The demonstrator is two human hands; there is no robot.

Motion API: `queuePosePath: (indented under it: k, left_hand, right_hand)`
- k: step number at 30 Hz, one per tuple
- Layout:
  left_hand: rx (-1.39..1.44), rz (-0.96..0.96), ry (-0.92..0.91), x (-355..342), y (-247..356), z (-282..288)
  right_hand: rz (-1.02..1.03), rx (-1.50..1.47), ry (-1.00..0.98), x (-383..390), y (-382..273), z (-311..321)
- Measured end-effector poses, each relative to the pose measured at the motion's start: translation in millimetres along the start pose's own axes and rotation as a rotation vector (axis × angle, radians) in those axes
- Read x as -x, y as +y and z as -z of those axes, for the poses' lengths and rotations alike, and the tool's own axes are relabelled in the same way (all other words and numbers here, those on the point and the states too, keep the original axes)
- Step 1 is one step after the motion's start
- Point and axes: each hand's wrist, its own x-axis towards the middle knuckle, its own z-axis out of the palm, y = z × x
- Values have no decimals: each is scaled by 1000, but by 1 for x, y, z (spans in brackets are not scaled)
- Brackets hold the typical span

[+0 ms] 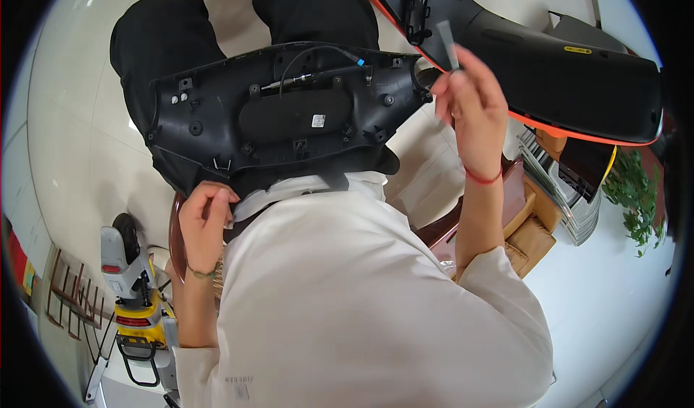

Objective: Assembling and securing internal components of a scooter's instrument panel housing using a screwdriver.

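A black moulded plastic panel (217,130) lies across my lap, its ribbed inner side facing up. On it are a thin black cable ending in a blue connector (361,62), a slim metal rod-like piece (285,83) and a small white label (318,121). Raised beyond the panel's right end, my right hand (473,101) pinches a thin, greyish, see-through strip (447,43) that points up. My left hand (206,216) is closed, thumb against curled fingers, just below the panel's lower left edge; what it holds, if anything, is hidden.
A large black shell with an orange edge (564,68) stands at the upper right, a black bracket (417,7) on it. A yellow and grey scooter (137,307) is at the lower left. Stacked metal chairs (571,198), a tan cushion (531,242) and a plant (632,198) stand right.
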Motion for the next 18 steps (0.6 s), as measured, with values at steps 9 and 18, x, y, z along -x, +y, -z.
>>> queuePosePath:
  k: [9,18]
  left_hand:
    - [236,131,36,-18,-13,5]
    - [344,266,207,-42,10,-13]
  right_hand:
    - [-114,372,-231,61,20,-31]
    - [68,671,-145,73,34,-39]
